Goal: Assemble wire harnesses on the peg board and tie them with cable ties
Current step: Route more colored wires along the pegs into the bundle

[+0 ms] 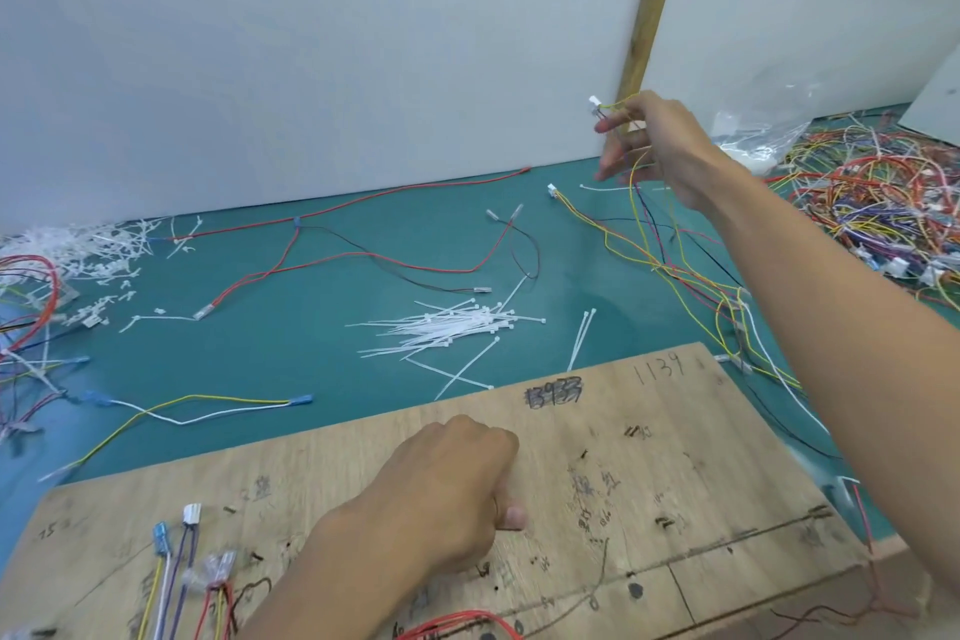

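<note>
The wooden peg board [649, 457] lies in front of me with numbers written on it and small pegs. My left hand [441, 489] rests on the board with its fingers curled under; nothing shows in it. My right hand [654, 146] is raised above the green mat and pinches a bundle of thin yellow, red and dark wires [670, 255] with a white connector [594, 103] at its top end. The wires trail down to the mat at the right. A heap of white cable ties [457, 327] lies just beyond the board. Wires with terminals [182, 566] sit on the board's near left.
A red and black harness [363, 250] and a yellow and white wire [197, 405] lie on the green mat [291, 338]. A big tangle of coloured wires [883, 192] fills the right. Cut tie scraps [88, 250] are piled at the left. A white wall panel stands behind.
</note>
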### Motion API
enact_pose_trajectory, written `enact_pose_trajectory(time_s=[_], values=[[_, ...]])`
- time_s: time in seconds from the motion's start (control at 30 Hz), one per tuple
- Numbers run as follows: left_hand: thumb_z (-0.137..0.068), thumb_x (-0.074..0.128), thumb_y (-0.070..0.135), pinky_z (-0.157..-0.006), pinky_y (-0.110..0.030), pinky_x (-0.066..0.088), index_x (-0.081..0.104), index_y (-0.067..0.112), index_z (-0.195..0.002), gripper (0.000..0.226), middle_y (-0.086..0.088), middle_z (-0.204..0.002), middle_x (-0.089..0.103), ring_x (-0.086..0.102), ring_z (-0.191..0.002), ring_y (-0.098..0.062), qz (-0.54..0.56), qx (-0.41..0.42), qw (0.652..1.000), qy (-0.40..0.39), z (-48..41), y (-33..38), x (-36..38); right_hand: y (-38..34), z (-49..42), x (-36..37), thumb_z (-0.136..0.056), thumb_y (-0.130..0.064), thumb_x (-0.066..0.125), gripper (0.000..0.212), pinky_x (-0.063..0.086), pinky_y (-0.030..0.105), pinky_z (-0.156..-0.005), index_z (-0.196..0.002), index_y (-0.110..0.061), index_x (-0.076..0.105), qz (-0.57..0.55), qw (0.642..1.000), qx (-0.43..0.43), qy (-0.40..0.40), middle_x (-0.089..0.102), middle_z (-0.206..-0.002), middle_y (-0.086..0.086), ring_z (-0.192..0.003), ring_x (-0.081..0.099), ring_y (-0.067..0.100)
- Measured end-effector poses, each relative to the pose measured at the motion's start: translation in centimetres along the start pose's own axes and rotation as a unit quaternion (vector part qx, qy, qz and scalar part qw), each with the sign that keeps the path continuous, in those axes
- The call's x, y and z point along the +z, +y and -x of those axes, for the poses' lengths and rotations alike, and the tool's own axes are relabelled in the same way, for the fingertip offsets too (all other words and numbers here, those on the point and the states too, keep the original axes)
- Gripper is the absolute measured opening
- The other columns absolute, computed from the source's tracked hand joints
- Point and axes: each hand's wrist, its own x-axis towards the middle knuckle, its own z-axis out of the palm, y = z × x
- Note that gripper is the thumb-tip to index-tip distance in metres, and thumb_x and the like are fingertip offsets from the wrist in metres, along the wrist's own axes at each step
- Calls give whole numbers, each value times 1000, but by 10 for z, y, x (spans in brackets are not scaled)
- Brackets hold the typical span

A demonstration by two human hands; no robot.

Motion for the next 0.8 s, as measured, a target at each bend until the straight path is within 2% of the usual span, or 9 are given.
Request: enact_pose_trajectory(time_s=[0.1, 0.17, 0.23, 0.37, 0.5, 0.63, 0.7, 0.73, 0.8], values=[[-99, 69, 38, -86, -40, 51, 42, 25, -78, 37, 4, -110, 67, 61, -103, -22, 2, -4, 1000, -1, 0, 0, -1, -10, 19, -8, -90, -38, 49, 36, 35, 24, -47, -96, -13, 73, 15, 999, -8, -34, 41, -58, -1, -46, 49, 24], [-99, 69, 38, -89, -42, 52, 43, 25, -79, 35, 5, -110, 68, 63, -105, -21, 6, -7, 1000, -8, 0, 0, -2, -18, 37, -10, -92, -38, 53, 31, 22, 19, -42, -90, -15, 73, 53, 996, -39, -59, 30, -59, -3, -47, 30, 18], [-98, 68, 41, -90, -43, 52, 43, 26, -79, 35, 4, -111, 68, 62, -105, -22, 1, -12, 1000, -14, -1, 0, -3, -28, 63, -12, -94, -42, 58, 30, 22, 19, -41, -84, -18, 73, 99, 988, -82, -81, 27, -58, -5, -48, 26, 17], [-96, 69, 49, -84, -37, 51, 41, 26, -77, 41, -1, -107, 65, 60, -101, -27, -34, -16, 999, -24, -6, 0, -5, -53, 121, -27, -99, -51, 59, 41, 26, 18, -44, -85, -15, 73, 260, 944, -199, -43, 34, -57, -10, -50, 30, 10], [-95, 70, 50, -73, -32, 40, 43, 28, -77, 40, 3, -95, 55, 55, -94, -23, -58, -19, 998, -33, -6, 4, -10, -75, 180, -37, -108, -46, 50, 45, 33, 22, -56, -89, -7, 62, 382, 877, -290, 11, 45, -64, -4, -58, 38, 15], [-98, 67, 42, -80, -36, 54, 60, 23, -86, 24, 4, -89, 62, 61, -92, -25, -99, 5, 995, -9, 9, 17, -39, -88, 230, -46, -111, -49, 38, 40, 50, 44, -71, -104, -15, 59, 446, 831, -326, 67, 67, -73, -7, -66, 50, 26], [-101, 63, 43, -88, -38, 58, 70, 24, -108, 21, 5, -97, 71, 67, -96, -20, 56, 76, 990, 102, 24, 35, -61, -91, 249, -45, -112, -51, 34, 42, 48, 45, -66, -110, -15, 57, 490, 799, -335, 98, 64, -69, 5, -65, 51, 36], [-101, 62, 42, -93, -39, 58, 70, 26, -119, 25, 7, -105, 73, 69, -101, -15, 212, 124, 958, 149, 35, 50, -72, -92, 258, -41, -111, -51, 33, 44, 43, 44, -60, -113, -14, 57, 513, 781, -337, 112, 54, -63, 8, -63, 48, 37], [-96, 60, 42, -96, -41, 58, 73, 28, -113, 26, 9, -113, 73, 66, -107, -10, 472, 219, 834, 183, 56, 86, -93, -93, 276, -31, -111, -49, 32, 46, 27, 39, -54, -118, -11, 56, 549, 756, -339, 114, 32, -58, 5, -58, 39, 34]])
